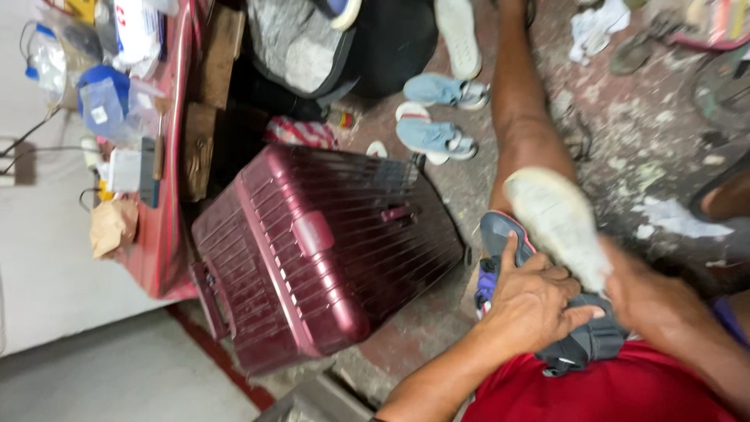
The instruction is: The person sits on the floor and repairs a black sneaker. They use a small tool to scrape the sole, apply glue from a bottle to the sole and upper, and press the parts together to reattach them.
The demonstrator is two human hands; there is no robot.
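We see the left hand [535,301] spread flat over a dark grey shoe [547,312] resting on the lap, pinning it steady. The right hand [644,293] grips a blurred, whitish sole-like piece [556,223] above it. 1 maroon suitcase [320,250] lies beside, and 2 light blue shoes [437,113] lie on the floor [625,125].

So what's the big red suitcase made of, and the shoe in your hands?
The dark red suitcase looks like hard plastic: ribbed shell, glossy shine. The shoe under the left hand seems grey fabric or mesh with a rubbery sole; the blur leaves that unsure. The right hand grips a pale, worn sole, probably rubber or foam.
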